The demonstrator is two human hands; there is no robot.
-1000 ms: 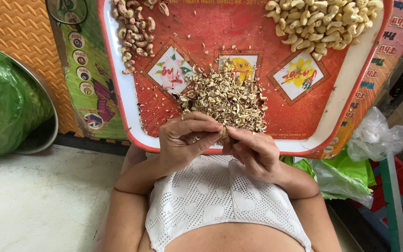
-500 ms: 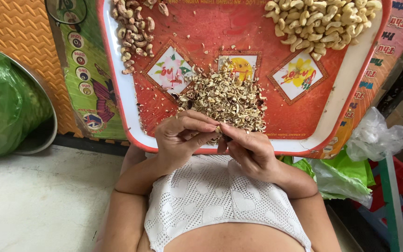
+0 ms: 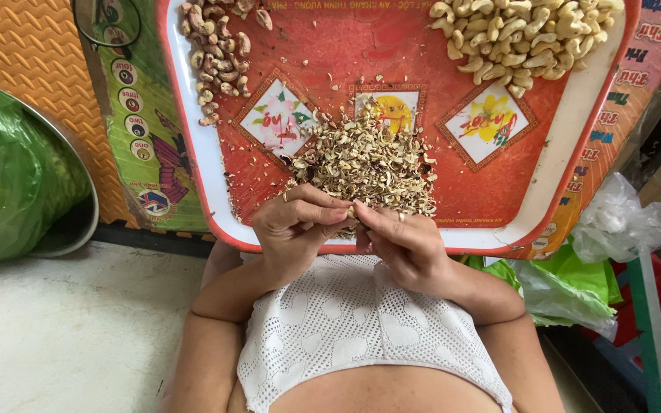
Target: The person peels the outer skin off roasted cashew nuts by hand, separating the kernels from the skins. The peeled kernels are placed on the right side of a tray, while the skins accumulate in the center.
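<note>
A large red tray (image 3: 613, 145) with a white rim lies in front of me. My left hand (image 3: 296, 226) and my right hand (image 3: 399, 241) meet at the tray's near edge, fingertips pinched together on a small cashew nut (image 3: 351, 218) that is mostly hidden between them. Just beyond my fingers sits a heap of peeled brown skins (image 3: 365, 160). A pile of pale peeled cashews (image 3: 522, 34) fills the far right of the tray. Unpeeled, darker cashews (image 3: 216, 57) lie at the far left.
A metal basin lined with a green plastic bag (image 3: 17, 168) stands at the left. Crumpled clear and green plastic bags (image 3: 606, 245) lie at the right. An orange patterned mat (image 3: 24, 53) and a colourful printed sheet (image 3: 143, 145) lie beneath the tray.
My fingers have shifted slightly against each other around the nut; both hands stay at the tray's near edge.
</note>
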